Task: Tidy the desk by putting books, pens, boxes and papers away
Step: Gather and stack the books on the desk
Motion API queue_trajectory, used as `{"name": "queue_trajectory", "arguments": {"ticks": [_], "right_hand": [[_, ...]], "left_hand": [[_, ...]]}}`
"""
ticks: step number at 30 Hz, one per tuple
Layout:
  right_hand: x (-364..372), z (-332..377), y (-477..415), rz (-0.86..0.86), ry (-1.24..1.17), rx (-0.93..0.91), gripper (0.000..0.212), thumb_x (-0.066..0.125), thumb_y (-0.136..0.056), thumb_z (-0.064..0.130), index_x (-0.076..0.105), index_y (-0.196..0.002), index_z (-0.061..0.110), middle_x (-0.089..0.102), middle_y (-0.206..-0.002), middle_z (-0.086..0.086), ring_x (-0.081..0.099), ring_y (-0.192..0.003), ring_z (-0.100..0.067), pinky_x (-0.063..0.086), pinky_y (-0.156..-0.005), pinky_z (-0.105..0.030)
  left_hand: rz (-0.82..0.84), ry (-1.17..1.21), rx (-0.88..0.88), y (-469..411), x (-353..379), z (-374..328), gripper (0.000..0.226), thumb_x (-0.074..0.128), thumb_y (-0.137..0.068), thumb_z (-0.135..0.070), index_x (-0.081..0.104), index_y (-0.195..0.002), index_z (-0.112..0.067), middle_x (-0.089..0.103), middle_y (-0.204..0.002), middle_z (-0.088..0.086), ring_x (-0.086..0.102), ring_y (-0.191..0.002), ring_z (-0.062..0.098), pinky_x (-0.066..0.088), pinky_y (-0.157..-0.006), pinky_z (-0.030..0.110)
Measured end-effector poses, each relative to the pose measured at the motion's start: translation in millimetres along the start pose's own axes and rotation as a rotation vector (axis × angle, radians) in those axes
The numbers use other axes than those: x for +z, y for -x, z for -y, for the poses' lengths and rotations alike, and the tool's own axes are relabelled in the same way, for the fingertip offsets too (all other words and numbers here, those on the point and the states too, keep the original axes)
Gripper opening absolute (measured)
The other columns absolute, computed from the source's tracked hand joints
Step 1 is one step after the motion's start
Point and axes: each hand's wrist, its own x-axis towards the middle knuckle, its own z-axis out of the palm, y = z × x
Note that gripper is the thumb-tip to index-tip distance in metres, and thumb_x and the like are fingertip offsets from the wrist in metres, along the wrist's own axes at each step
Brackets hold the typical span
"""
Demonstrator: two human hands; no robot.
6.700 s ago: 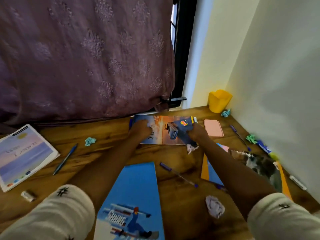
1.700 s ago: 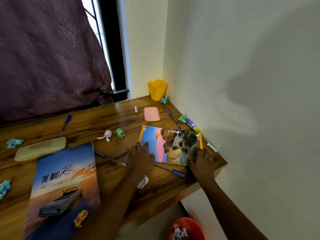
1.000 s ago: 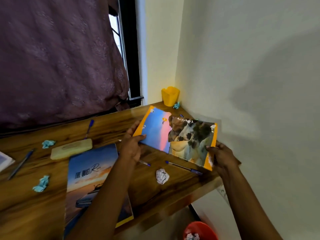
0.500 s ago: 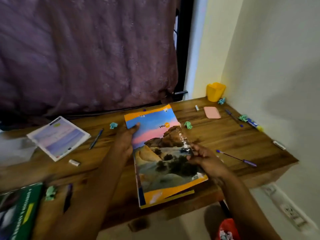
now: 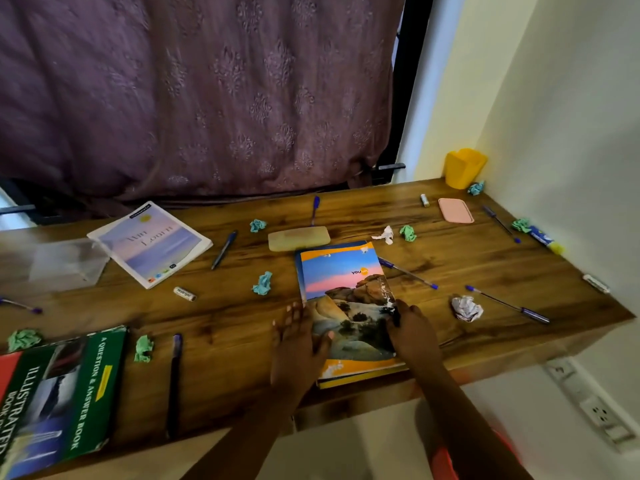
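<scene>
Touching notebook (image 5: 346, 296), left hand (image 5: 298, 344), right hand (image 5: 414, 336), yellow cup (image 5: 464, 168) interior unseen

Desk (image 5: 485, 271): brown wood, dark grain lines, smooth, bit shiny.
Book (image 5: 343, 282) under my left hand (image 5: 298, 341) and my right hand (image 5: 412, 330): shiny paper cover, rough white patches at edge.
Green book (image 5: 100, 375): shiny cover too.
Pale book (image 5: 152, 244): paper cover, soft dull look.
Curtain (image 5: 207, 98): purple cloth, bumpy flower pattern.
Yellow cup (image 5: 464, 168): smooth plastic.
Pink lid (image 5: 455, 210): smooth, dull plastic.
Clear box (image 5: 65, 261): see-through plastic.
Pen (image 5: 224, 250): shiny plastic.
White ball (image 5: 465, 308) and green ball (image 5: 143, 348): crumpled paper.
Wall (image 5: 571, 116): flat dull paint.
</scene>
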Motion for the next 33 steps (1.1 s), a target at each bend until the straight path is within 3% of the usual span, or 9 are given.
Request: {"name": "queue_trajectory", "arguments": {"ticks": [8, 13, 17, 21, 23, 25, 28, 31, 33], "right_hand": [[2, -7, 0, 0.042, 0.087, -0.035, 0.041, 0.042, -0.099, 0.028, 0.04, -0.138, 0.016, 0.044, -0.131, -0.017, 0.04, -0.121, -0.032, 0.037, -0.098, -0.037], [-1, -4, -2, 0.058, 0.162, -0.076, 0.041, 0.042, -0.099, 0.031, 0.041, -0.137, 0.017, 0.042, -0.13, -0.017, 0.044, -0.116, -0.032, 0.039, -0.097, -0.036], [0, 8, -1, 0.081, 0.336, -0.043, 0.048, 0.043, -0.098, 0.028, 0.031, -0.139, 0.007, 0.034, -0.137, -0.017, 0.039, -0.123, -0.032, 0.038, -0.099, -0.036], [1, 19, 4, 0.029, 0.489, -0.039, 0.052, 0.045, -0.095, 0.026, 0.027, -0.141, 0.009, 0.032, -0.14, -0.013, 0.035, -0.128, -0.029, 0.042, -0.096, -0.042], [0, 23, 4, -0.017, 0.546, -0.091, 0.059, 0.047, -0.093, 0.027, 0.022, -0.144, 0.011, 0.028, -0.144, -0.013, 0.032, -0.131, -0.03, 0.04, -0.098, -0.045], [2, 30, 7, -0.071, 0.508, -0.16, 0.061, 0.051, -0.092, 0.024, 0.023, -0.145, 0.014, 0.026, -0.147, -0.014, 0.029, -0.134, -0.032, 0.038, -0.099, -0.048], [15, 54, 20, -0.124, 0.362, -0.392, 0.062, 0.063, -0.084, 0.013, 0.038, -0.141, 0.012, 0.037, -0.145, -0.018, 0.035, -0.133, -0.038, 0.04, -0.098, -0.053], [44, 89, 50, -0.064, 0.259, -0.647, 0.058, 0.078, -0.071, 0.011, 0.059, -0.125, 0.009, 0.057, -0.128, -0.018, 0.054, -0.118, -0.04, 0.047, -0.09, -0.053], [64, 117, 79, 0.031, 0.216, -0.764, 0.052, 0.082, -0.066, 0.018, 0.065, -0.116, 0.015, 0.063, -0.119, -0.012, 0.061, -0.107, -0.035, 0.052, -0.083, -0.047]], "left_hand": [[0.028, 0.09, 0.029, -4, 0, 6, 0.073, 0.04, -0.095, -0.052, 0.009, -0.152, -0.018, 0.015, -0.159, 0.0, 0.007, -0.147, 0.013, -0.009, -0.117, 0.032], [0.118, 0.049, 0.067, -7, 1, 10, 0.074, 0.037, -0.096, -0.05, 0.004, -0.152, -0.014, 0.006, -0.16, 0.003, -0.003, -0.147, 0.014, -0.012, -0.115, 0.032], [0.207, -0.072, 0.059, -7, -1, 6, 0.073, 0.029, -0.099, -0.047, -0.007, -0.151, -0.011, -0.007, -0.16, 0.006, -0.012, -0.146, 0.018, -0.011, -0.115, 0.036], [0.295, 0.164, 0.003, -3, -21, 2, 0.07, 0.04, -0.098, -0.042, 0.001, -0.152, -0.017, 0.0, -0.16, 0.003, -0.005, -0.147, 0.016, -0.005, -0.117, 0.039], [0.242, 0.423, -0.034, 9, -39, 7, 0.063, 0.048, -0.097, -0.035, 0.018, -0.15, -0.021, 0.017, -0.158, -0.001, 0.011, -0.146, 0.015, 0.011, -0.119, 0.032], [0.149, 0.642, -0.034, 31, -61, 19, 0.054, 0.054, -0.094, -0.031, 0.034, -0.144, -0.027, 0.033, -0.151, -0.007, 0.03, -0.139, 0.009, 0.027, -0.111, 0.019], [-0.049, 0.791, -0.11, 71, -101, 50, 0.044, 0.058, -0.092, -0.028, 0.047, -0.135, -0.029, 0.047, -0.134, -0.02, 0.043, -0.12, -0.011, 0.035, -0.093, 0.002], [-0.287, 0.75, -0.194, 110, -132, 94, 0.04, 0.06, -0.09, -0.032, 0.055, -0.129, -0.027, 0.053, -0.126, -0.022, 0.047, -0.114, -0.017, 0.037, -0.095, 0.006], [-0.423, 0.664, -0.31, 135, -144, 134, 0.036, 0.062, -0.088, -0.033, 0.059, -0.124, -0.027, 0.059, -0.123, -0.014, 0.052, -0.112, -0.01, 0.042, -0.096, 0.015]]}}
